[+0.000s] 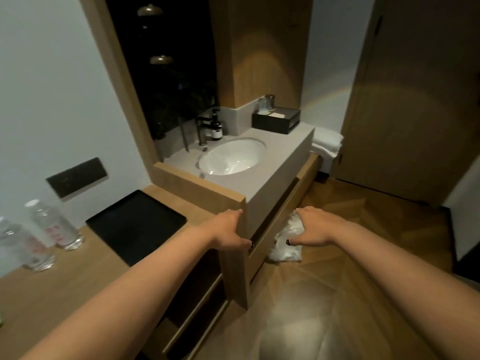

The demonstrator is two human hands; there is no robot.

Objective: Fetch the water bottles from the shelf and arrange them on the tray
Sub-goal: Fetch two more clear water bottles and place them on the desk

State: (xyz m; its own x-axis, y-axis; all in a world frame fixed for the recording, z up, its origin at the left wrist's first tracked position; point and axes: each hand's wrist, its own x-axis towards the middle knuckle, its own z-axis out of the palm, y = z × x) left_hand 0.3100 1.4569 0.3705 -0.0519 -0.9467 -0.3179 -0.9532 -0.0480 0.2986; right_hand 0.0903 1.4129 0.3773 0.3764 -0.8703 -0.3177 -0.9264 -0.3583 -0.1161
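Observation:
Two clear water bottles with red labels stand on the wooden counter at the left: one (53, 224) nearer the wall, the other (24, 246) at the frame's edge. To their right a black tray (135, 227) lies on the counter with nothing on it. My left hand (230, 231) reaches forward past the tray's right end, in front of the wooden corner of the vanity, fingers relaxed and holding nothing. Over the floor to the right, my right hand (310, 227) is stretched out, palm down, also holding nothing. No shelf with bottles is plainly visible.
A grey vanity with a white sink (232, 157), black tap and soap bottle stands ahead. A black box (276, 119) with glasses is at its back. White towels (327, 141) lie beside it. A white plastic bag (287, 242) lies on the wood floor. A door is at right.

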